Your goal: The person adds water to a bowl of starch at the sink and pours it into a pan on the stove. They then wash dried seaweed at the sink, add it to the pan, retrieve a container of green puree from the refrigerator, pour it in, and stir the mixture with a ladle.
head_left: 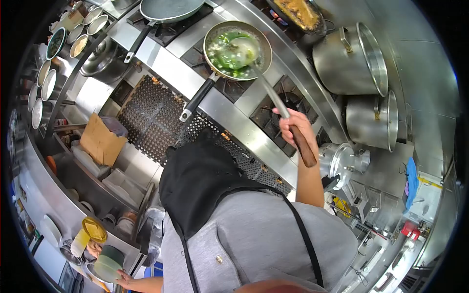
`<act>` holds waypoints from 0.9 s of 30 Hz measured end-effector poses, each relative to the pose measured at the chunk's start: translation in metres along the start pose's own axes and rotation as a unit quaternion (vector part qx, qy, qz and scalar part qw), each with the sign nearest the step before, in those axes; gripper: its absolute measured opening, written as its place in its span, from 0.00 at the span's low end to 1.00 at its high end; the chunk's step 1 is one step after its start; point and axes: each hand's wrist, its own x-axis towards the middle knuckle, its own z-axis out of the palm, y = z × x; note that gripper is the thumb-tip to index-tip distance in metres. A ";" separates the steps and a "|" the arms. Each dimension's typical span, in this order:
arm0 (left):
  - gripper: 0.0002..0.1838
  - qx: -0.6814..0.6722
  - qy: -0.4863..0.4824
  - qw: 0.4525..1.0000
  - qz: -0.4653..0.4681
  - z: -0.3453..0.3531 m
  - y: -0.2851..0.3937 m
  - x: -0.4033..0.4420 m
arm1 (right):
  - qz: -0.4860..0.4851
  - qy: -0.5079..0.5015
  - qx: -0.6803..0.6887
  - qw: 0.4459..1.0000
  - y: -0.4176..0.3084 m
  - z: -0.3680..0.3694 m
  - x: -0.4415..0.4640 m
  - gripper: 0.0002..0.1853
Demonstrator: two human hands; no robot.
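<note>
My right hand (296, 128) is closed around the handle of a ladle (274, 95), which has a long metal shaft and a brown wooden grip end. The ladle's bowl dips into a frying pan (267, 59) of bubbling liquid with green and pale pieces. This pan sits on the stove, its black handle (200, 97) pointing toward my apron. Far off at the lower left, my left hand (125, 280) has its fingers at the rim of a pale green tub (108, 262), which looks tilted. The tub's contents are hidden.
Another pan (171, 10) rests on a burner at the top. Large steel pots (339, 61) stand along the right. A yellow container (94, 229) is near the tub. Several bowls (49, 84) line the left shelf, above a cardboard box (102, 140).
</note>
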 end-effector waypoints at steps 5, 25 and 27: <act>0.30 -0.123 0.079 0.979 -0.145 0.021 -0.005 -0.025 | -0.087 0.144 -0.311 0.936 -0.003 0.001 -0.008 0.14; 0.20 -0.177 -0.580 0.580 0.544 0.183 0.561 -0.463 | -0.007 -0.076 0.152 0.985 0.040 -0.010 0.018 0.24; 0.21 -0.089 -0.684 0.534 0.489 0.165 0.580 -0.488 | -0.027 0.003 0.005 1.000 0.019 0.003 -0.009 0.24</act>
